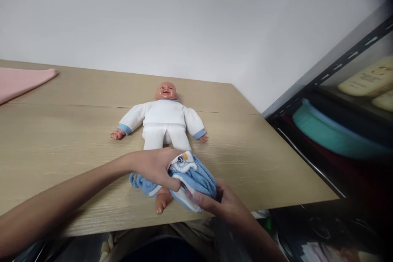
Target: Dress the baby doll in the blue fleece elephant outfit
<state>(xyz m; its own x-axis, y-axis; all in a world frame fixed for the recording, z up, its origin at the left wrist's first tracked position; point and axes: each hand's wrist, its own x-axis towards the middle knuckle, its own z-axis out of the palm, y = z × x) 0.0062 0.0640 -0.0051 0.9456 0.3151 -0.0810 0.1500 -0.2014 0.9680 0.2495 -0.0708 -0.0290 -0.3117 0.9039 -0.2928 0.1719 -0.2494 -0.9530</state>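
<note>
A baby doll [166, 112] lies on its back on the table, dressed in a white top and white trousers with blue cuffs. Over its lower legs is a bunched blue terry garment [202, 176] with white trim and an embroidered animal face. My left hand [155, 168] reaches across the doll's legs, its thumb and fingers closed on the garment's near edge. On the other side, my right hand [219, 200] grips the bunched cloth, thumb on top. One bare doll foot [162, 201] shows below my left hand; the other foot is hidden by the cloth.
A pink cloth [24, 82] lies at the far left of the wooden table [76, 139]. Behind it rises a white wall [123, 20]. On the right, a black metal shelf [337, 63] holds a teal basin [331, 131] and yellow bottles [368, 75].
</note>
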